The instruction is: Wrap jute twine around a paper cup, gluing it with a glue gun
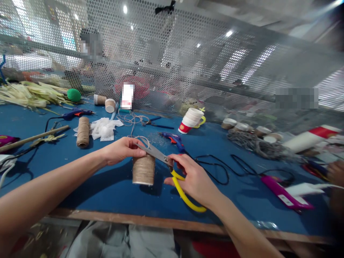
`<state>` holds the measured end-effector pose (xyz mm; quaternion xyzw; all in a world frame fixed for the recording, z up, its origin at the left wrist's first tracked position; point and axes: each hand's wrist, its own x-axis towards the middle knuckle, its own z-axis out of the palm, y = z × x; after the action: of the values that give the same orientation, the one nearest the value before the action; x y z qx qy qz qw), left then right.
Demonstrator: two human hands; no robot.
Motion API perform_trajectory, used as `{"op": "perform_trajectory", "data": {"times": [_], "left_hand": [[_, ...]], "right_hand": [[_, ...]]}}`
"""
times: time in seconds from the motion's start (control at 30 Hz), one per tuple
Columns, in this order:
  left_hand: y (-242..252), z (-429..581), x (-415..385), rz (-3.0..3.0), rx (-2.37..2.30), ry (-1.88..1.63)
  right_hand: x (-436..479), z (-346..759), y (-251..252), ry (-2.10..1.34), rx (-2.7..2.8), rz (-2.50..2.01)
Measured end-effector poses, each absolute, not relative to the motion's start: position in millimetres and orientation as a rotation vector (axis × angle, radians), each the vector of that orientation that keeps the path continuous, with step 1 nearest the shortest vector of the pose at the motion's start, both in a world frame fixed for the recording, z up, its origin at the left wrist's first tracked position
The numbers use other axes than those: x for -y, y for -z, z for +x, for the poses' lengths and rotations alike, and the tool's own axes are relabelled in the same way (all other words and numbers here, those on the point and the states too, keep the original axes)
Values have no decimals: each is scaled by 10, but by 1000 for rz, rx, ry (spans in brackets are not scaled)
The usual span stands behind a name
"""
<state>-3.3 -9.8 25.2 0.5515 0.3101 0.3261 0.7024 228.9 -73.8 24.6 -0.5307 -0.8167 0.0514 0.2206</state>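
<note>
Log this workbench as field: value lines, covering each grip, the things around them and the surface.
Left grip: at the top of the twine-wrapped cylinder; exact pinch unclear
Right grip: holding yellow-handled scissors, pointed toward the left grip
Beyond the hands: blue glue gun, stacked paper cups
Left side: twine spool, green oval object
Surface: blue tabletop

Left hand (126,150) pinching, right hand (195,177) gripping, forearms (71,179) angled inward

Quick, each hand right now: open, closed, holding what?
Left hand: closed, pinching the top of the tan twine-wrapped cylinder.
Right hand: closed, holding yellow-handled metal scissors.
</note>
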Motion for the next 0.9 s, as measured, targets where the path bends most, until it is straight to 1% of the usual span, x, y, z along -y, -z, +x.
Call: {"op": "perform_trajectory", "data": {"times": [0.33, 0.67, 0.9], "left_hand": [[-189, -18, 61, 1440, -822, -713], [-126, -31, 40, 1687, -720, -668], [-67, -54, 6, 1700, -708, -634]], "right_hand": [[754, 2311, -127, -351, 2218, -1582], [808, 2382, -86, -357, 2211, -1565], [826, 2358, -88, -309, 2226, -1550]]}}
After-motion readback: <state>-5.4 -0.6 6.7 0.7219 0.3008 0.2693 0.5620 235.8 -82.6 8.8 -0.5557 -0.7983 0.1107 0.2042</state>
